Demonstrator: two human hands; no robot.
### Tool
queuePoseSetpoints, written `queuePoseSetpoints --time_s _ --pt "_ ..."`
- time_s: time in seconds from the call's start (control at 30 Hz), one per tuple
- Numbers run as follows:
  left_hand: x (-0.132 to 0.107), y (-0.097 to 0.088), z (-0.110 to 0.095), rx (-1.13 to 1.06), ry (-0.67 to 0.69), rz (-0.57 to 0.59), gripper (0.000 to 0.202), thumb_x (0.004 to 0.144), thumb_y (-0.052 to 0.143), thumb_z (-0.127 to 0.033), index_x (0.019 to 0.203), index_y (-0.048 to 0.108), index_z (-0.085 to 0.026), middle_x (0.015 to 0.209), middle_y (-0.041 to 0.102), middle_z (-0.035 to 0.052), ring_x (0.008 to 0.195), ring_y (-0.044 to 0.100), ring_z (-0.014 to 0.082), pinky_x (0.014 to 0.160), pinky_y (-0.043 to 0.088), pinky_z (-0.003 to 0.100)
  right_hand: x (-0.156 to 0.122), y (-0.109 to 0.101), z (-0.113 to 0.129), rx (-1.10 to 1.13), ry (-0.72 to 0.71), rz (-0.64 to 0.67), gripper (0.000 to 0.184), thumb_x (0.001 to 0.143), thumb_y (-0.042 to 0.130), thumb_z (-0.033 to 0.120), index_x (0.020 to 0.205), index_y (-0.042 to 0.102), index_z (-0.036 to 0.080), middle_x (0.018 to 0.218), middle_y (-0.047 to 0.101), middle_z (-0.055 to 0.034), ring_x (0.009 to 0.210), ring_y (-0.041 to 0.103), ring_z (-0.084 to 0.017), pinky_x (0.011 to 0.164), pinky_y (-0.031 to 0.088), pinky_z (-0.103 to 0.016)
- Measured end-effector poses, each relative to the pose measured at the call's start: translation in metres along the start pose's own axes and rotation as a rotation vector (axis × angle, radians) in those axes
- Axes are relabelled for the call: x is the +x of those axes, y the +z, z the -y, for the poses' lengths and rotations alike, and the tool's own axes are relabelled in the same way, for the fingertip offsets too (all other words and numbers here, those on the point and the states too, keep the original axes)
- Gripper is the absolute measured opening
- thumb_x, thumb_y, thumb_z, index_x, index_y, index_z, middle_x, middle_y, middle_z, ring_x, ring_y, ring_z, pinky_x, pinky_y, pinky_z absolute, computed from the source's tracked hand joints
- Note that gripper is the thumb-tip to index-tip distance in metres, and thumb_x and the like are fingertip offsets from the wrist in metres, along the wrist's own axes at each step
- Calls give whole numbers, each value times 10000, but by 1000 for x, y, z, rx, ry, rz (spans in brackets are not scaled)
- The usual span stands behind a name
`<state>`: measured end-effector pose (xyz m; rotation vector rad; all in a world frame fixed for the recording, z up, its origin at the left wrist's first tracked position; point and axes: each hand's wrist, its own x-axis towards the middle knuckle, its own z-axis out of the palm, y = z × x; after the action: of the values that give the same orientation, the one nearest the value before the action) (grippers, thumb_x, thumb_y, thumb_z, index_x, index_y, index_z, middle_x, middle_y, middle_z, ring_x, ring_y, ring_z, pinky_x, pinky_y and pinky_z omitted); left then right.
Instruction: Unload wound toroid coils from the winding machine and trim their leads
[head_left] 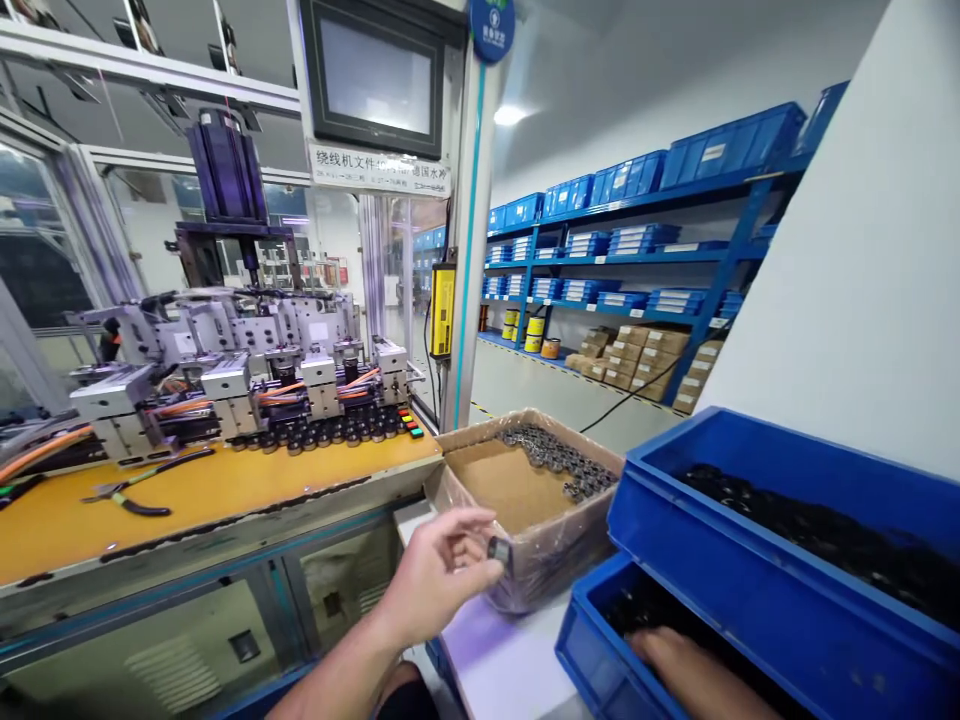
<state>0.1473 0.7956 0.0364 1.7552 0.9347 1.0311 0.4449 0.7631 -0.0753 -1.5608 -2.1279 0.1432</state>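
Observation:
Between the thumb and fingers of my left hand (431,580) is a small dark ring-shaped part (498,551) with a shiny side. That hand is in front of the near wall of a plastic-lined cardboard box (551,545). Rows of similar dark wound parts (555,455) lie along the far and right sides inside the box. My right hand (664,650) reaches into the lower blue bin (596,640), close to loose black pieces (634,605). Its fingers are mostly hidden in shadow, so I cannot see whether they grip anything.
An upper blue bin (675,525) full of black parts overhangs the lower one. On the left, a winding machine (240,380) stands behind an orange worktop (247,490) with black ring parts (322,430) and pliers (135,490). Blue shelving (622,255) lines the back wall.

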Motion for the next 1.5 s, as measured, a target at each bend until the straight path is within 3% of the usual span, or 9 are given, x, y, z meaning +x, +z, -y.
queuePoseSetpoints --time_s 0.1,0.23,0.33,0.43,0.53,0.67,0.83,1.1,1.5 --pt "-54 -24 -7 -289 41 -53 297 754 775 -312 1009 735 -164 1059 673 108 762 633 128 714 539 256 14 -33 27 -57 -126 -101 282 859 453 182 702 687 199 717 688 -65 660 682 -221 618 556 -310" --pt "-83 -37 -18 -348 85 -64 178 731 806 -231 906 781 -205 1046 701 91 756 651 124 720 552 231 25 -66 98 145 -362 -347 172 936 487 151 936 657 181 855 671 -69 796 658 -171 720 544 -271" --pt "-91 -35 -20 -322 41 -76 274 689 839 -193 954 786 -244 966 750 75 742 675 132 700 570 212 21 -67 149 357 -475 -376 122 914 540 90 961 617 174 832 644 -49 749 621 -140 664 524 -237" --pt "-96 -27 -17 -334 -8 -50 320 685 843 -198 993 784 -258 980 762 73 740 708 152 704 593 231 7 -60 175 481 -528 -351 129 899 561 69 975 615 158 827 639 -53 742 617 -140 654 521 -238" --pt "-97 -15 -15 -376 -45 -12 262 691 835 -187 947 791 -226 978 771 79 734 723 151 695 591 214 -5 -58 179 530 -534 -319 149 893 568 59 1004 626 141 854 640 -71 756 621 -145 661 525 -238" --pt "-92 4 -17 -483 -153 72 299 649 854 -144 934 779 -199 751 789 50 666 733 146 658 594 195 -10 -61 175 579 -538 -322 177 902 580 82 1055 624 160 902 621 -69 779 619 -138 670 537 -232" --pt "-90 19 -19 -556 -149 94 329 618 863 -101 920 781 -205 755 797 35 673 739 130 664 587 166 -9 -62 171 574 -535 -324 197 916 557 79 1078 619 172 904 599 -60 783 607 -128 669 544 -228" --pt "-94 22 -16 -574 -102 67 322 666 847 -121 952 791 -256 806 808 18 702 742 112 689 575 141 -10 -58 165 519 -657 -337 350 877 551 67 1224 544 117 1038 614 -131 921 625 -185 768 579 -301" --pt "-99 25 -21 -605 -54 60 333 675 841 -114 976 788 -245 861 813 44 760 758 138 720 585 159 -13 -55 166 284 -750 -472 256 934 555 82 1187 554 45 1018 622 -150 959 619 -199 814 579 -328"
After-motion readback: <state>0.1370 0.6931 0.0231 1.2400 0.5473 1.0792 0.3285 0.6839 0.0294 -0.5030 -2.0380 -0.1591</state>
